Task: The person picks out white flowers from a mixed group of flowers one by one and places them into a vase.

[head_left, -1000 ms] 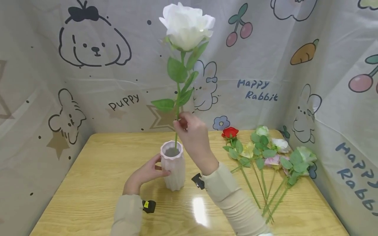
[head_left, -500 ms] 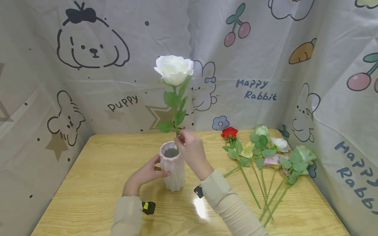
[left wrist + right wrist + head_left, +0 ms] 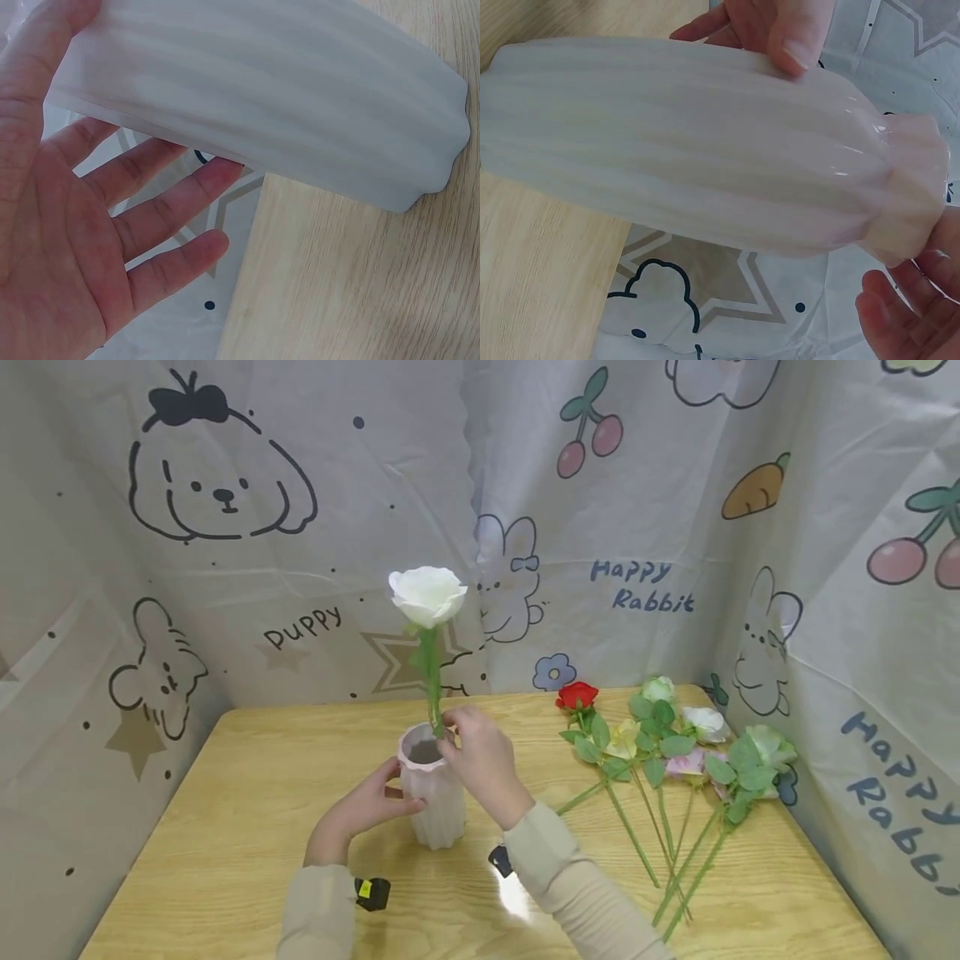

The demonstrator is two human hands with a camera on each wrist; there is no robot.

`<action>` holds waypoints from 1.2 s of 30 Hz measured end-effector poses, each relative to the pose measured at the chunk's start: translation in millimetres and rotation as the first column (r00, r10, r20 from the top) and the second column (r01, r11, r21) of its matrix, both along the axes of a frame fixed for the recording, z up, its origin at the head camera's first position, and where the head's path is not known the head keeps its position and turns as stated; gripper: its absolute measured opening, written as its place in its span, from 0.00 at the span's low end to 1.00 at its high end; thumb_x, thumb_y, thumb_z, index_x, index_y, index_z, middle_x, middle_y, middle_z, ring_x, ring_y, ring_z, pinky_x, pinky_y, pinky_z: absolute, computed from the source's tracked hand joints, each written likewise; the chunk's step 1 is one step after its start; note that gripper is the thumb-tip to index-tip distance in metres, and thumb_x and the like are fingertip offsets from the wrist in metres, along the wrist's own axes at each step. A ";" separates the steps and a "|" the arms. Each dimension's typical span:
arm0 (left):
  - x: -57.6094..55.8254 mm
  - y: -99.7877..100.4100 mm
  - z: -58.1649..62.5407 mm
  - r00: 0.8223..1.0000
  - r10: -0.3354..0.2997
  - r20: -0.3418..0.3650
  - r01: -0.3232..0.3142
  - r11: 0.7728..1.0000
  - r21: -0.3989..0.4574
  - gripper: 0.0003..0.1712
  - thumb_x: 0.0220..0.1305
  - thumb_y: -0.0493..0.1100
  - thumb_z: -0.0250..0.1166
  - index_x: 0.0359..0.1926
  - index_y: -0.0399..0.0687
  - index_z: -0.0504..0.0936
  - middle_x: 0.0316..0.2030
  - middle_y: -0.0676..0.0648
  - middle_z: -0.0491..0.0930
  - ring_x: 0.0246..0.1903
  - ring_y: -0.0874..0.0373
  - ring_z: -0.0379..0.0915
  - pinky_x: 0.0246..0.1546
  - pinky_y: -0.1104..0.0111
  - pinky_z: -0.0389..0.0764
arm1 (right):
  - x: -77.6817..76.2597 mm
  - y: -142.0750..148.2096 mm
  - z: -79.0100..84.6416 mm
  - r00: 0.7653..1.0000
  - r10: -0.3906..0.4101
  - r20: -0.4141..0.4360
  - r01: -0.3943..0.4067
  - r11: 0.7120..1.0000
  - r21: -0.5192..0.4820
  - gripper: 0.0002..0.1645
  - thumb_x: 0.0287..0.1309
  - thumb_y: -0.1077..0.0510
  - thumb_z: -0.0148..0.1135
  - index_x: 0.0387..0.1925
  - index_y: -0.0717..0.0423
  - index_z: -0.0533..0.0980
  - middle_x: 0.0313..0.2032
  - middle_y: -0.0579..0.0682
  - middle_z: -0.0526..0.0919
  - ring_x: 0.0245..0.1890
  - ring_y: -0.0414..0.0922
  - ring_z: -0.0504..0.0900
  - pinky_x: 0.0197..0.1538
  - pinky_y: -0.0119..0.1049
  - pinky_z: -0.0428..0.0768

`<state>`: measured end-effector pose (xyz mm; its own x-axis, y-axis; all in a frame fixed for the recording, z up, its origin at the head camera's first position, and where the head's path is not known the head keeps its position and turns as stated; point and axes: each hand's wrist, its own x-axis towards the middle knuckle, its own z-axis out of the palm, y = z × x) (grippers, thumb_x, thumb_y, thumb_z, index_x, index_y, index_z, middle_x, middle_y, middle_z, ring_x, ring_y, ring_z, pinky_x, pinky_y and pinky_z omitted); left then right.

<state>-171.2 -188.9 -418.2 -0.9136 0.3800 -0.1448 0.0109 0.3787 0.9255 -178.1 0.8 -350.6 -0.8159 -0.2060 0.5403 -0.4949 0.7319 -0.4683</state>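
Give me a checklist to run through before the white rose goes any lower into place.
1. Vase standing on the table: ok, its base is down on the wood.
2. Vase steadied: ok, the left hand holds its side.
3. Rose gripped: ok, the right hand pinches the stem close to the rim, with the white rose above.
4. Stem's lower end well inside the vase: cannot tell, it is hidden.
5. Right hand clear of the rim: not ok, it is right at the rim and probably needs a higher grip.
6. Other flowers out of the way: ok, they lie to the right, apart from the vase.
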 end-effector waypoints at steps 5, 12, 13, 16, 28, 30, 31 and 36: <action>-3.5 -0.9 -6.3 1.000 0.005 0.005 -0.005 1.000 0.000 0.44 0.52 0.46 0.67 0.65 0.48 0.54 0.59 0.41 0.60 0.50 0.43 0.67 0.45 0.55 0.73 | -0.2 2.5 -1.8 1.000 -0.021 -0.008 0.021 1.000 0.010 0.07 0.50 0.61 0.59 0.34 0.54 0.78 0.34 0.46 0.80 0.29 0.40 0.78 0.25 0.28 0.74; -3.3 1.5 -3.7 1.000 0.013 0.007 -0.013 0.999 -0.031 0.45 0.51 0.47 0.67 0.65 0.46 0.53 0.59 0.40 0.60 0.50 0.43 0.67 0.45 0.55 0.73 | -4.2 12.1 -5.5 0.998 -0.062 0.003 0.062 0.998 0.012 0.09 0.50 0.62 0.57 0.36 0.54 0.78 0.37 0.47 0.81 0.29 0.40 0.80 0.23 0.27 0.73; -3.2 1.6 -3.4 1.000 0.013 0.007 -0.013 0.999 -0.030 0.45 0.51 0.47 0.67 0.65 0.46 0.53 0.59 0.40 0.60 0.50 0.43 0.67 0.45 0.55 0.73 | -4.9 13.7 -6.3 0.998 -0.068 0.007 0.068 0.998 0.010 0.09 0.51 0.62 0.57 0.37 0.54 0.78 0.38 0.47 0.81 0.29 0.40 0.80 0.22 0.27 0.73; -3.4 1.5 -2.9 1.000 0.012 0.005 -0.012 1.000 -0.029 0.45 0.51 0.47 0.67 0.65 0.46 0.53 0.59 0.39 0.60 0.49 0.44 0.67 0.45 0.55 0.73 | -7.4 18.7 -8.7 0.996 -0.091 0.015 0.091 0.996 0.002 0.10 0.51 0.61 0.58 0.37 0.55 0.77 0.38 0.48 0.81 0.29 0.40 0.80 0.21 0.27 0.73; -3.3 0.2 -5.9 1.000 0.019 0.015 -0.018 0.999 -0.032 0.48 0.51 0.47 0.68 0.66 0.45 0.50 0.59 0.39 0.60 0.49 0.44 0.67 0.45 0.56 0.73 | -17.8 46.7 -14.9 0.979 -0.197 0.046 0.199 0.979 -0.037 0.12 0.50 0.60 0.60 0.40 0.56 0.77 0.32 0.48 0.82 0.26 0.42 0.79 0.18 0.29 0.70; -3.3 0.3 -5.9 1.000 0.017 0.015 -0.017 0.999 -0.029 0.48 0.51 0.47 0.68 0.67 0.45 0.50 0.59 0.39 0.59 0.49 0.44 0.67 0.45 0.56 0.73 | -18.9 52.0 -15.8 0.975 -0.212 0.062 0.214 0.976 -0.037 0.12 0.50 0.59 0.60 0.40 0.56 0.76 0.32 0.48 0.82 0.25 0.42 0.79 0.17 0.29 0.69; -3.5 0.3 -6.1 1.000 0.015 0.013 -0.015 1.000 -0.026 0.48 0.51 0.47 0.68 0.67 0.44 0.50 0.59 0.39 0.59 0.49 0.44 0.67 0.45 0.56 0.73 | -19.5 54.8 -16.1 0.974 -0.217 0.068 0.220 0.975 -0.039 0.12 0.50 0.59 0.60 0.40 0.56 0.76 0.32 0.48 0.82 0.25 0.42 0.79 0.17 0.29 0.69; -4.3 -0.5 -6.7 1.000 0.009 0.006 -0.008 1.000 -0.025 0.47 0.51 0.47 0.68 0.66 0.44 0.51 0.58 0.38 0.60 0.49 0.44 0.68 0.45 0.56 0.73 | -23.0 67.7 -18.8 0.972 -0.215 0.092 0.222 0.972 -0.080 0.11 0.51 0.60 0.58 0.37 0.59 0.76 0.32 0.50 0.81 0.24 0.43 0.79 0.19 0.30 0.72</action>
